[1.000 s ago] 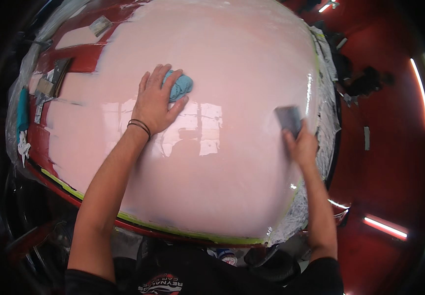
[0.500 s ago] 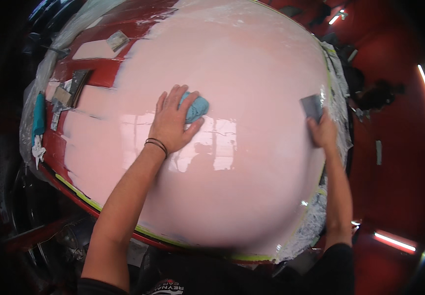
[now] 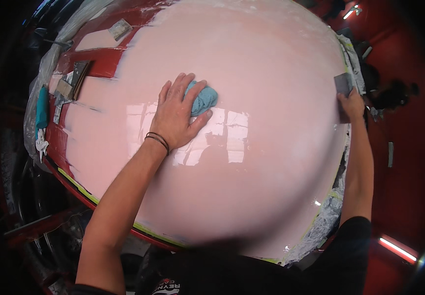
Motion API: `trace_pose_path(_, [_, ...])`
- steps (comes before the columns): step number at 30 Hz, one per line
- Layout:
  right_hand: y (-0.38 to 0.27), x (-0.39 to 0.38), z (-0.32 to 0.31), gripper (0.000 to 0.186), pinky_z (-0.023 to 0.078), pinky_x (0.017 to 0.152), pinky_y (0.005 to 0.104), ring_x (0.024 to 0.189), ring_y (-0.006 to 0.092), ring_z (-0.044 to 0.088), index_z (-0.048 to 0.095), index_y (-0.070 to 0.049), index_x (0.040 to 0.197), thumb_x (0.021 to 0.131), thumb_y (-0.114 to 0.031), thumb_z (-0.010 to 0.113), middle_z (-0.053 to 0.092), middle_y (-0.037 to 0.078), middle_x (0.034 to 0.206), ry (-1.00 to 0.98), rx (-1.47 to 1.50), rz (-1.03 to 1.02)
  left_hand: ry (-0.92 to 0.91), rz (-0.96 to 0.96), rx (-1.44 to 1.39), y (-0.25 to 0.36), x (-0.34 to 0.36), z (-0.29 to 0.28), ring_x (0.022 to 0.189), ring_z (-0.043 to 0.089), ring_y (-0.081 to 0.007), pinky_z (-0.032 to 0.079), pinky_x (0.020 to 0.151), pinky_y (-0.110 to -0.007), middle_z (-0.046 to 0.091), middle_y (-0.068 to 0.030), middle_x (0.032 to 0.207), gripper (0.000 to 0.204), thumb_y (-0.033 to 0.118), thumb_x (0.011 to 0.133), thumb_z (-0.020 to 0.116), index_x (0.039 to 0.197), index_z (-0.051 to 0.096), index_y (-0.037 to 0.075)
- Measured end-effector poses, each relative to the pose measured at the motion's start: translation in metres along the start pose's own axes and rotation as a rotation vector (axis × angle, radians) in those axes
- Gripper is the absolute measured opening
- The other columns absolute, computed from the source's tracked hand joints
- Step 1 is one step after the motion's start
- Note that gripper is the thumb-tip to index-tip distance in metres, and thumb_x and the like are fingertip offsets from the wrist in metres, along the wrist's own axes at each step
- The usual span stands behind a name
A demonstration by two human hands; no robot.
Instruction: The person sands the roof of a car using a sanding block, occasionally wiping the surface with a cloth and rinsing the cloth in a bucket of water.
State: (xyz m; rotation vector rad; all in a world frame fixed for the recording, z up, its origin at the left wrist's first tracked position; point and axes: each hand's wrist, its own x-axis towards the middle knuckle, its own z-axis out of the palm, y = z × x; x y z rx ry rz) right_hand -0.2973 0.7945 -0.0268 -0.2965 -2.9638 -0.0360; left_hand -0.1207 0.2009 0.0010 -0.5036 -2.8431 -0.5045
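Observation:
A wide, glossy pale pink panel (image 3: 251, 196), like a primed car hood, curves out below me. On its middle, my left hand (image 3: 175, 115) lies with fingers spread over a crumpled light blue cloth (image 3: 205, 100), which shows between thumb and fingers. Two dark bands circle the left wrist. Out at the panel's right edge, my right hand (image 3: 353, 105) grips a flat grey sanding sheet (image 3: 342, 82) that pokes out beyond its fingertips. The palm side of that hand is hidden.
Scrapers and dark strips (image 3: 74, 81) lie at the panel's left, with a small grey block (image 3: 120, 29) farther up. A teal tube (image 3: 41, 108) rests by clear plastic sheeting. Yellow-green tape (image 3: 77, 186) lines the edge; crumpled masking (image 3: 320, 228) covers the lower right. The floor is red.
My right hand has slid the sanding sheet outward to the right edge and slightly farther away. The left hand and cloth have shifted slightly right and up in view.

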Motion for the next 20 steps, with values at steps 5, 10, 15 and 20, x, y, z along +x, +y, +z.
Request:
trace_pose_path(5, [-0.071,-0.173,-0.039,0.082,0.059,0.092,0.0576,0.103,0.0501,0.075,0.051,0.002,0.158,0.095,-0.045,0.077,0.076,0.034,0.109,-0.152,0.172,-0.051,0.002,-0.036,0.041,-0.010,-0.008,0.002,0.161,0.035,-0.0404,0.021,0.133,-0.058,0.042,-0.0210,0.168,0.069,0.042,0.102,0.068,0.161,0.047,0.014])
trace_pose_path(10, [-0.102,-0.302,-0.083,0.077,0.059,0.085,0.0574,0.091,0.0488,0.076,0.055,-0.001,0.154,0.097,-0.050,0.075,0.078,0.028,0.096,-0.264,0.202,-0.092,-0.002,-0.061,0.046,-0.006,-0.013,0.001,0.162,0.033,-0.0390,0.020,0.134,-0.058,0.042,-0.0198,0.169,0.068,0.042,0.103,0.067,0.162,0.047,0.015])
trace_pose_path(15, [-0.043,-0.152,-0.026,0.075,0.058,0.092,0.0577,0.105,0.0491,0.075,0.057,-0.002,0.150,0.095,-0.049,0.078,0.077,0.030,0.113,-0.009,0.138,-0.028,0.031,-0.003,0.042,-0.004,-0.009,0.004,0.160,0.036,-0.0386,0.022,0.133,-0.057,0.044,-0.0191,0.167,0.067,0.042,0.103,0.068,0.161,0.048,0.015])
trace_pose_path(20, [0.016,-0.022,0.008,0.079,0.055,0.106,0.0527,0.124,0.0470,0.071,0.060,-0.005,0.150,0.091,-0.052,0.080,0.074,0.029,0.133,0.013,0.009,-0.009,0.030,0.008,0.043,-0.001,-0.002,0.004,0.160,0.037,-0.0389,0.021,0.133,-0.059,0.044,-0.0194,0.167,0.068,0.044,0.103,0.067,0.161,0.047,0.016])
